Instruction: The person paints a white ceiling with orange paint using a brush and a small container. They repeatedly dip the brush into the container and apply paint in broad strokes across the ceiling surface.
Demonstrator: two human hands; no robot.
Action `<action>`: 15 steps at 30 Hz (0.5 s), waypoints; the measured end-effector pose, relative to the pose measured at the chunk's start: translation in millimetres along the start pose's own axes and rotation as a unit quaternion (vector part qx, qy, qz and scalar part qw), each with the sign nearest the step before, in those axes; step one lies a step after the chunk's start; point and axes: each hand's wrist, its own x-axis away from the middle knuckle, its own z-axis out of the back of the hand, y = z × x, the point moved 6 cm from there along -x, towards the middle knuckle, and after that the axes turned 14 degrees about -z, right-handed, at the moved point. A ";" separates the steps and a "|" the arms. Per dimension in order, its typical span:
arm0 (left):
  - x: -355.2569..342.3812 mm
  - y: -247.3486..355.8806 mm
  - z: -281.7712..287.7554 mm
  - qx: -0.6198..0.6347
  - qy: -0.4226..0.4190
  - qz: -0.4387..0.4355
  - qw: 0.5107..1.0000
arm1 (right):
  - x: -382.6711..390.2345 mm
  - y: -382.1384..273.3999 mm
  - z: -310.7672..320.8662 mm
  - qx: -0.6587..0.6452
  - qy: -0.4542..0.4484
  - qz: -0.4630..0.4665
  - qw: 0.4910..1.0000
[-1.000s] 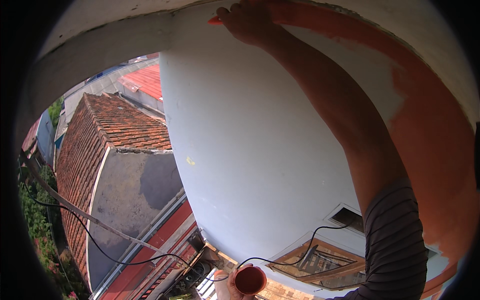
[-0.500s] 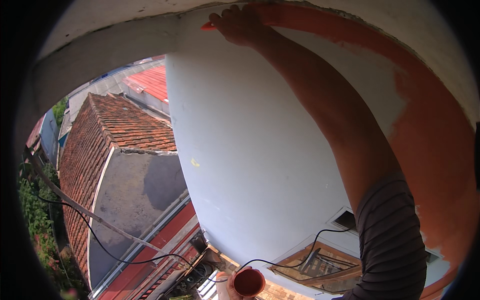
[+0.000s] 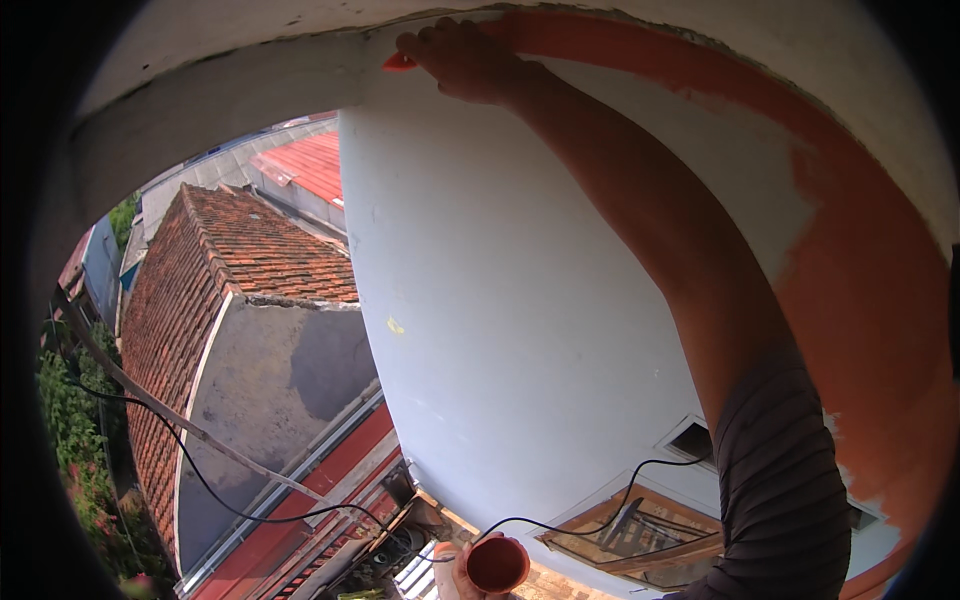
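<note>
High up against the pale wall (image 3: 520,280), my right hand (image 3: 465,65) is closed around a paintbrush (image 3: 397,63). Only its red handle end sticks out on the left; the hand hides the bristles. Just right of that hand, a band of orange-red paint (image 3: 620,40) runs under the ceiling edge and widens down the right side of the wall. Low in the middle, my left hand (image 3: 462,577) grips a round reddish-brown cup (image 3: 498,565), its mouth facing up. The cup's inside is the same reddish colour, but how full it is I cannot tell.
A black cable (image 3: 640,480) loops across below, near a wooden-framed opening (image 3: 640,530) and a small dark window (image 3: 692,440). Left of the wall's edge lies a long drop to a tiled roof (image 3: 270,250), a red beam (image 3: 300,510) and plants (image 3: 75,430). A concrete overhang (image 3: 220,90) spans the top.
My right hand has shifted a little left and slightly down along the wall's top with the paintbrush. My left hand and the cup stay in the same place.
</note>
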 end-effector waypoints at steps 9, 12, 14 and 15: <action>1.6 -4.0 -0.5 0.010 -0.004 -0.011 1.000 | 51.3 19.4 19.8 -0.224 0.121 0.035 0.966; 4.9 -3.4 -1.9 0.009 -0.004 -0.017 1.000 | 46.9 51.0 15.5 -0.297 0.104 -0.054 0.948; 8.8 -3.9 -3.2 0.013 -0.003 -0.026 1.000 | 40.4 72.8 14.5 -0.438 0.056 -0.121 0.889; 10.1 -4.9 -3.8 0.015 -0.002 -0.031 0.999 | 41.0 78.7 20.6 -0.431 0.060 -0.115 0.893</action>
